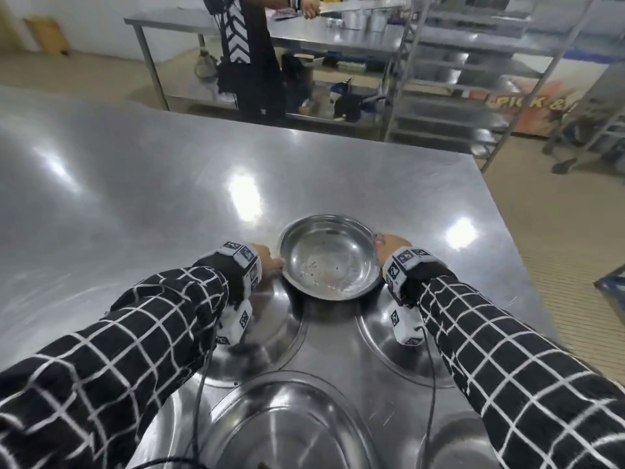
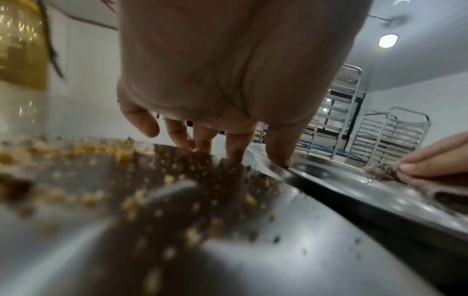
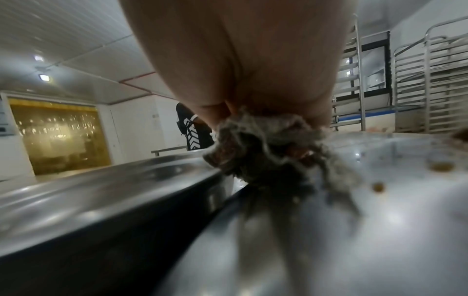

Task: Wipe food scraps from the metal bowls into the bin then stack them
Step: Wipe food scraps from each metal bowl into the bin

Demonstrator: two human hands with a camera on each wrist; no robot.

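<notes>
Bowl: small metal bowl (image 1: 329,257) upright on the steel worktop (image 1: 135,184), directly ahead of you; thin smears and a few specks of food inside it.
Left hand: your left hand (image 1: 267,260) at the bowl's left rim; thumb tip on the rim edge, fingers (image 2: 177,134) reaching down outside the wall; the grasp looks light, thumb and fingers pinching the rim.
Right hand: your right hand (image 1: 389,247) at the bowl's right rim; fingers closed round a frayed grey cloth (image 3: 266,148), bunched and hanging beside the bowl's outer wall.
Scraps: yellowish crumbs (image 2: 126,156) scattered on metal below your left hand, blurred; a few brown specks (image 3: 378,187) on the worktop near the cloth.
Other bowls: larger metal bowls (image 1: 284,421) close to your body, beneath your forearms; their count is unclear.
Surroundings: a second person (image 1: 250,55) standing at a far steel table (image 1: 338,35); tray racks (image 1: 449,79) to the right.
</notes>
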